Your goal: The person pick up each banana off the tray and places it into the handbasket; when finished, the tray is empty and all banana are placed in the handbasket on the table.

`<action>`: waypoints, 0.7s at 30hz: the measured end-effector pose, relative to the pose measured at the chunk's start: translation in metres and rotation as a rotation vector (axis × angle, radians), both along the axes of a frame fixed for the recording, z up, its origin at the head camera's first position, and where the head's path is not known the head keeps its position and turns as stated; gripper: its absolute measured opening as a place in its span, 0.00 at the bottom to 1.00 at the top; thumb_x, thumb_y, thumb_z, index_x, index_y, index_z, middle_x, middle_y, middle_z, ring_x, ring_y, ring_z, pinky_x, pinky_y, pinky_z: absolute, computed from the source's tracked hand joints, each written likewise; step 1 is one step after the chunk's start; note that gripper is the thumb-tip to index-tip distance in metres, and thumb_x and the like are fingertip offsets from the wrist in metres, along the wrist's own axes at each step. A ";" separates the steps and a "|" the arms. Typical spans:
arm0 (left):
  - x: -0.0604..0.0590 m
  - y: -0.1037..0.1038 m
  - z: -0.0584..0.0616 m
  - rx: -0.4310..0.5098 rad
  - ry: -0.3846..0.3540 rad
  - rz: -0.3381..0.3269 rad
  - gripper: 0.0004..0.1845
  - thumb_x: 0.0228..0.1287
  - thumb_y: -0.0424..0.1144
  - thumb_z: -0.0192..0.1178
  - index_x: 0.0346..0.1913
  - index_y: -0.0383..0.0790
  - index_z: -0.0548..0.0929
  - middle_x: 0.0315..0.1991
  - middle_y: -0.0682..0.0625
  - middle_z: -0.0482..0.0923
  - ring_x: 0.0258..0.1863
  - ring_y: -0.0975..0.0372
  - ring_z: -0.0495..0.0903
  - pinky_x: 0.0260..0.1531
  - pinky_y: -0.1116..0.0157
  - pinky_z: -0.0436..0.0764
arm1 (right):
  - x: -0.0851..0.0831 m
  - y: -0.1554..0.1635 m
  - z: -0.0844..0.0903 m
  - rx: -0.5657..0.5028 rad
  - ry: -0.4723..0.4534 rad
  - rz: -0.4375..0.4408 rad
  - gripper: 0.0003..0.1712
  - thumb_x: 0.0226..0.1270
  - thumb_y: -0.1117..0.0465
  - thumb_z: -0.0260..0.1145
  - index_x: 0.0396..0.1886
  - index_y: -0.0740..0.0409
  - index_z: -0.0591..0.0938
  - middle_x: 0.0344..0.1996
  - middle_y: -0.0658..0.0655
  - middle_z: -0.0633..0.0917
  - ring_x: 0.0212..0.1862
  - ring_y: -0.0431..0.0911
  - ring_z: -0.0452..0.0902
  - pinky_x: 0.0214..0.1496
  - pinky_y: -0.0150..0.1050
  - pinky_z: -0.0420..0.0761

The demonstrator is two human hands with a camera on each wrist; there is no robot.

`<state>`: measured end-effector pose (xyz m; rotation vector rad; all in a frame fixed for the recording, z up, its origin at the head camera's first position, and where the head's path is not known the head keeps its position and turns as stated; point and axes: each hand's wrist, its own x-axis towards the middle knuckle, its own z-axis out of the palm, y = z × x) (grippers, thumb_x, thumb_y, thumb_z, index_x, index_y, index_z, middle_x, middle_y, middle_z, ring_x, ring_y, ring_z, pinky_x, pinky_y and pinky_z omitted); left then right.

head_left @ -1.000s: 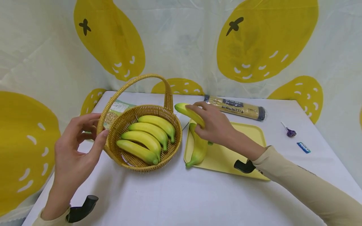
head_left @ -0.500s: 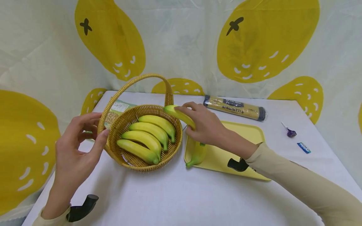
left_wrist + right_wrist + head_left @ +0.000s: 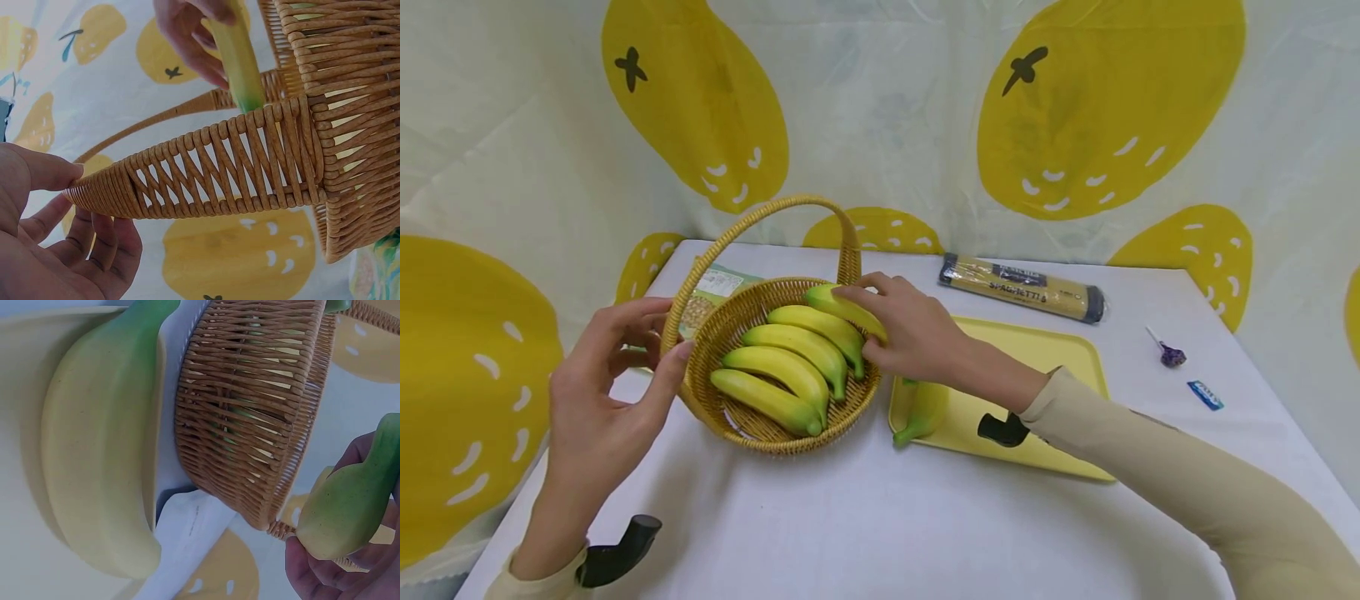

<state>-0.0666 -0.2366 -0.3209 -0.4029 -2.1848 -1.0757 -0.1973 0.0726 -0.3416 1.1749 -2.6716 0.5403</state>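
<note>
My right hand (image 3: 910, 333) grips a yellow-green banana (image 3: 838, 305) over the far right rim of a wicker basket (image 3: 715, 337); the same banana (image 3: 350, 506) shows in the right wrist view and, as the held banana (image 3: 237, 62), in the left wrist view. Several bananas (image 3: 790, 354) lie side by side in the basket. My left hand (image 3: 617, 375) touches the basket's left rim (image 3: 187, 175) with thumb and fingers. Another banana (image 3: 921, 408) lies on the yellow tray (image 3: 1037, 350), seen close as the tray banana (image 3: 100, 444).
A spaghetti packet (image 3: 1022, 286) lies behind the tray. A purple lollipop (image 3: 1168, 348) and a blue wrapper (image 3: 1206, 392) are at the right. A printed packet (image 3: 715, 287) sits behind the basket. The white table (image 3: 887, 525) is backed by a lemon-print curtain.
My right hand has carried its banana leftward from above the tray to over the basket's rim. The left hand has stayed at the basket's left side.
</note>
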 end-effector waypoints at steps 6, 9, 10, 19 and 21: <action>-0.001 0.001 0.001 0.001 -0.001 0.001 0.29 0.62 0.20 0.69 0.67 0.34 0.81 0.50 0.45 0.82 0.40 0.62 0.77 0.45 0.76 0.79 | -0.005 -0.016 -0.001 0.041 0.023 0.019 0.41 0.61 0.67 0.62 0.77 0.46 0.75 0.66 0.56 0.76 0.55 0.52 0.75 0.26 0.43 0.77; 0.000 0.001 0.001 0.001 -0.005 0.006 0.29 0.62 0.20 0.69 0.67 0.35 0.81 0.51 0.47 0.82 0.40 0.62 0.76 0.45 0.76 0.79 | -0.008 -0.025 -0.003 0.053 0.032 0.032 0.41 0.60 0.67 0.62 0.77 0.46 0.75 0.67 0.57 0.75 0.56 0.53 0.74 0.26 0.43 0.78; 0.000 0.002 0.001 0.001 -0.003 0.007 0.29 0.62 0.20 0.69 0.67 0.35 0.81 0.51 0.47 0.82 0.40 0.62 0.76 0.45 0.76 0.79 | -0.009 -0.028 -0.004 0.060 0.032 0.033 0.42 0.61 0.67 0.62 0.77 0.46 0.74 0.67 0.57 0.75 0.57 0.54 0.74 0.26 0.43 0.78; -0.001 0.000 0.001 0.006 -0.003 -0.001 0.30 0.62 0.19 0.69 0.67 0.35 0.81 0.50 0.46 0.82 0.39 0.62 0.76 0.45 0.76 0.79 | -0.022 -0.052 -0.016 0.161 0.060 0.014 0.42 0.63 0.64 0.64 0.79 0.44 0.72 0.70 0.57 0.74 0.60 0.54 0.74 0.27 0.40 0.78; -0.001 0.001 0.001 0.009 -0.002 -0.004 0.30 0.62 0.19 0.69 0.67 0.35 0.81 0.50 0.46 0.82 0.39 0.62 0.77 0.45 0.76 0.79 | -0.025 -0.055 -0.018 0.179 0.070 0.011 0.42 0.63 0.64 0.64 0.80 0.45 0.72 0.71 0.58 0.74 0.59 0.55 0.75 0.26 0.40 0.78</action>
